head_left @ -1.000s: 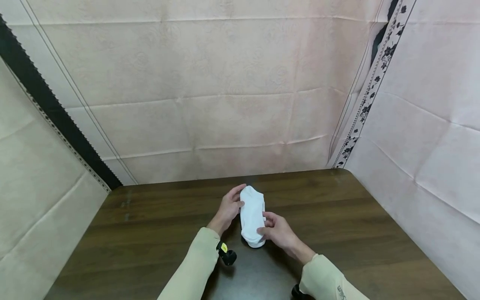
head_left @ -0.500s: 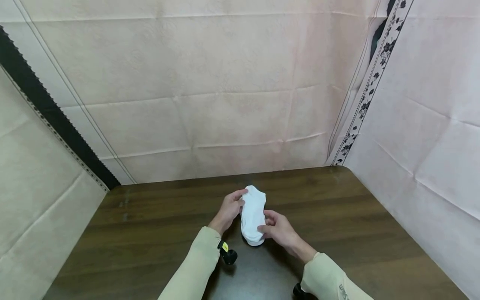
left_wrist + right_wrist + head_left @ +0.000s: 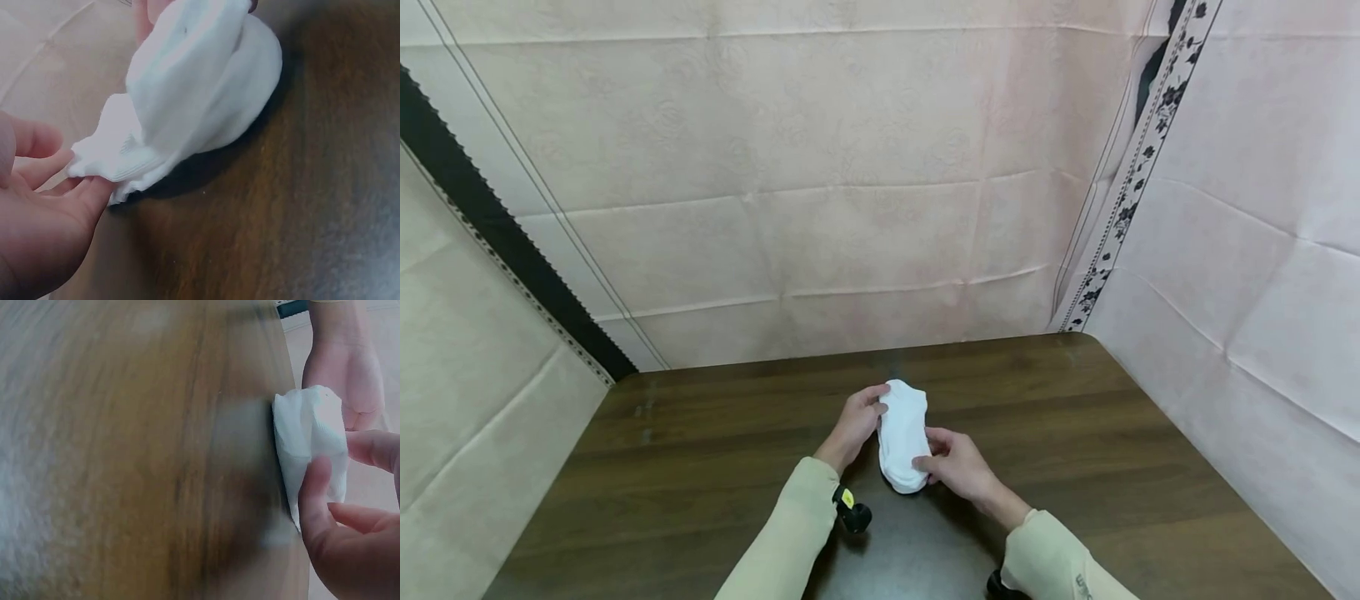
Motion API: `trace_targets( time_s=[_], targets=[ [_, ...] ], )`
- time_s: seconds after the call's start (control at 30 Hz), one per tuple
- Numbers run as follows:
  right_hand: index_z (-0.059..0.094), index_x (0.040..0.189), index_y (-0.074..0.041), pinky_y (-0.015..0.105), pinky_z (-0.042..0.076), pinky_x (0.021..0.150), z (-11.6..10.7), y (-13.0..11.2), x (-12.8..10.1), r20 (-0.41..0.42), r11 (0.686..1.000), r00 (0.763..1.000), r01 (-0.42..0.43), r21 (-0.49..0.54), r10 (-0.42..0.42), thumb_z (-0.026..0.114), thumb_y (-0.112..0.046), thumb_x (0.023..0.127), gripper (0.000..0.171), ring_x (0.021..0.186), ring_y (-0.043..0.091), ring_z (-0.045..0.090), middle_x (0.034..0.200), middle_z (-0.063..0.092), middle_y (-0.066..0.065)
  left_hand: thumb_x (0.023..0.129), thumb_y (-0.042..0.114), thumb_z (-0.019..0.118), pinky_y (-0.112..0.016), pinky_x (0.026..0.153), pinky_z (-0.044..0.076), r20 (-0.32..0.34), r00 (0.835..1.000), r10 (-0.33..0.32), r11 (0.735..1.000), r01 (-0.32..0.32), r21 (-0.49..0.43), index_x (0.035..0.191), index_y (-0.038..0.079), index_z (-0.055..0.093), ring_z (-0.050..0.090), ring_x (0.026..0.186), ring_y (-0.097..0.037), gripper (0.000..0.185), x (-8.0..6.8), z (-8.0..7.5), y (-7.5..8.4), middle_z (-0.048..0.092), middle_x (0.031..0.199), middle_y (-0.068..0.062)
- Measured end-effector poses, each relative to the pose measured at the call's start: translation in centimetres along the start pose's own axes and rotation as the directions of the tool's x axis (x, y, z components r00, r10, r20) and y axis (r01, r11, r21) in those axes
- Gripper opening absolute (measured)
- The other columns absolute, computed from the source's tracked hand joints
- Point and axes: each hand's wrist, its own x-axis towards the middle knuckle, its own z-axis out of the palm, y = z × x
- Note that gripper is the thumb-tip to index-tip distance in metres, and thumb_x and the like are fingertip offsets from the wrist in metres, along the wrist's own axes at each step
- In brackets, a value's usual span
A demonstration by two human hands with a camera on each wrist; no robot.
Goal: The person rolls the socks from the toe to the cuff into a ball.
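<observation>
here, the white sock [image 3: 902, 437] is between both hands [image 3: 854, 423] [image 3: 962, 468], which pinch its edges.

The white socks [image 3: 902, 437] are looking like soft, matt knit cloth, their cuff [image 3: 134, 165] showing fine ribbing. The table [image 3: 700, 467] is showing smooth wood grain, its near middle giving off a glossy sheen. The far hanging [image 3: 850, 167] is appearing matt and creased, faintly patterned, cloth or paper being hard to tell. The left sleeve [image 3: 782, 533] is looking like matt cloth.
</observation>
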Motion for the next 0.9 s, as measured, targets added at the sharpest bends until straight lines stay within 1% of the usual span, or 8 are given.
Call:
trace_targets(
  time_s=[0.17,0.37,0.5,0.6,0.67,0.77,0.83,0.9],
  targets=[
    [0.054,0.135,0.009,0.035,0.051,0.058,0.1,0.0,-0.1,-0.022,0.989,1.0,0.008,-0.145,-0.011,0.08,-0.013,0.086,0.059,0.066,0.02,0.057,0.087,0.061,0.008,0.099,0.001,0.053,-0.051,0.109,0.037,-0.048,0.997,0.062,0.994,-0.057,0.088,0.135,-0.001,0.059,0.045,0.133,-0.035,0.037,-0.6,-0.3,0.3,0.051,0.145,-0.019],
    [0.057,0.134,0.006,0.031,0.048,0.065,0.1,-0.2,-0.3,-0.086,0.936,0.992,0.055,-0.347,-0.09,0.086,-0.026,0.081,0.068,0.079,0.019,0.053,0.095,0.058,0.008,0.099,0.003,0.057,-0.052,0.106,0.04,-0.051,0.991,0.126,0.964,-0.11,0.241,0.132,0.002,0.061,0.051,0.128,-0.036,0.033,-1.6,-1.1,0.8,0.056,0.139,-0.017],
    [0.063,0.128,-0.004,0.035,0.048,0.075,-0.1,-0.3,-0.7,-0.099,0.909,0.98,0.118,-0.399,-0.17,0.086,-0.027,0.081,0.058,0.089,0.021,0.054,0.106,0.057,0.008,0.097,0.002,0.06,-0.054,0.102,0.043,-0.003,0.982,0.187,0.918,-0.174,0.355,0.126,0.003,0.064,0.053,0.121,-0.038,0.029,-2.9,-1.7,1.3,0.057,0.135,-0.018],
    [0.067,0.12,-0.007,0.036,0.05,0.078,-0.5,-0.2,-0.9,-0.05,0.878,0.961,0.226,-0.422,-0.271,0.087,-0.022,0.081,0.046,0.091,0.021,0.057,0.108,0.058,0.006,0.097,0.004,0.063,-0.049,0.091,0.049,0.079,0.973,0.215,0.869,-0.227,0.439,0.121,0.006,0.067,0.056,0.107,-0.033,0.025,-4.2,-2.0,1.5,0.06,0.124,-0.016],
    [0.069,0.113,-0.008,0.035,0.051,0.077,-0.7,-0.1,-1.0,0.009,0.835,0.936,0.317,-0.449,-0.351,0.087,-0.02,0.081,0.038,0.09,0.021,0.058,0.107,0.059,0.004,0.097,0.006,0.065,-0.043,0.084,0.051,0.146,0.965,0.217,0.841,-0.261,0.473,0.118,0.007,0.069,0.056,0.097,-0.027,0.022,-5.2,-2.1,1.6,0.062,0.116,-0.013],
    [0.071,0.105,-0.012,0.034,0.05,0.076,-1.0,0.2,-1.1,0.099,0.743,0.886,0.436,-0.507,-0.452,0.087,-0.018,0.081,0.029,0.09,0.02,0.058,0.106,0.06,-0.001,0.096,0.008,0.067,-0.037,0.079,0.051,0.243,0.945,0.22,0.808,-0.316,0.498,0.113,0.008,0.071,0.057,0.092,-0.021,0.018,-6.5,-2.1,1.7,0.064,0.109,-0.006],
    [0.072,0.101,-0.015,0.032,0.05,0.077,-1.2,0.3,-1.1,0.15,0.681,0.859,0.485,-0.549,-0.49,0.087,-0.02,0.081,0.025,0.091,0.017,0.057,0.106,0.06,-0.006,0.095,0.009,0.069,-0.035,0.079,0.051,0.295,0.929,0.224,0.781,-0.352,0.516,0.11,0.01,0.072,0.058,0.092,-0.02,0.015,-7.2,-2.1,1.7,0.064,0.108,-0.002],
    [0.072,0.098,-0.018,0.032,0.05,0.078,-1.3,0.4,-1.1,0.19,0.642,0.846,0.508,-0.575,-0.499,0.086,-0.02,0.081,0.022,0.092,0.014,0.056,0.106,0.06,-0.008,0.095,0.01,0.07,-0.033,0.08,0.051,0.34,0.915,0.218,0.754,-0.379,0.537,0.107,0.011,0.072,0.059,0.093,-0.021,0.013,-7.7,-2.1,1.6,0.064,0.107,0.002]
  ],
)
